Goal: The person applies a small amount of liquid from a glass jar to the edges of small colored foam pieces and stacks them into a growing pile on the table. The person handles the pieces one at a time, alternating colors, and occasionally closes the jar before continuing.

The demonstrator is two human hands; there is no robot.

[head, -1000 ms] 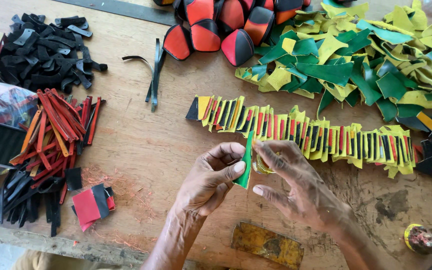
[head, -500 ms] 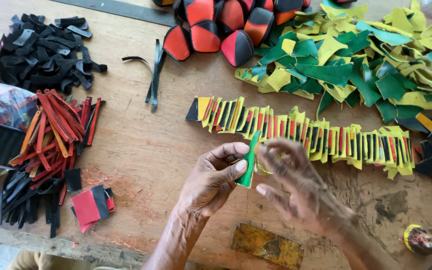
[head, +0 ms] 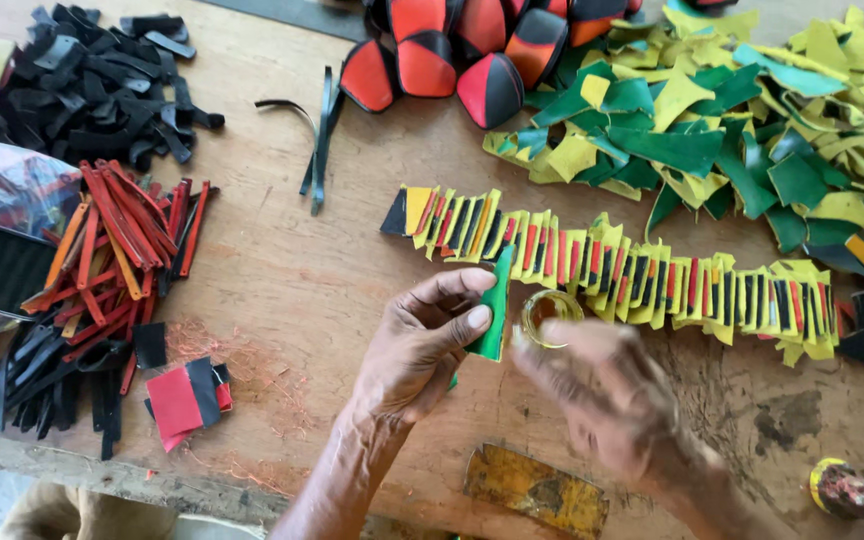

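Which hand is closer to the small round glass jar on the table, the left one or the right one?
Right. The right hand, blurred, is just below the small round glass jar, fingertips at its rim. The left hand sits further to its left, pinching a green piece.

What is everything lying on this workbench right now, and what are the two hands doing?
wooden table: one, brown, under everything
green piece: one, green, pinched upright in the left hand
small round container: one, yellowish, by the right hand's fingers
row of overlapped pieces: one row, yellow, black, red and green, middle right
green and yellow scraps: a heap, top right
red and black pouches: several, top middle
black strips: a pile, top left
red and orange strips: a pile, left
plastic bag: one, clear, far left
yellow stained slab: one, bottom edge
left hand: grip closed on the green piece
right hand: blurred, grip unclear
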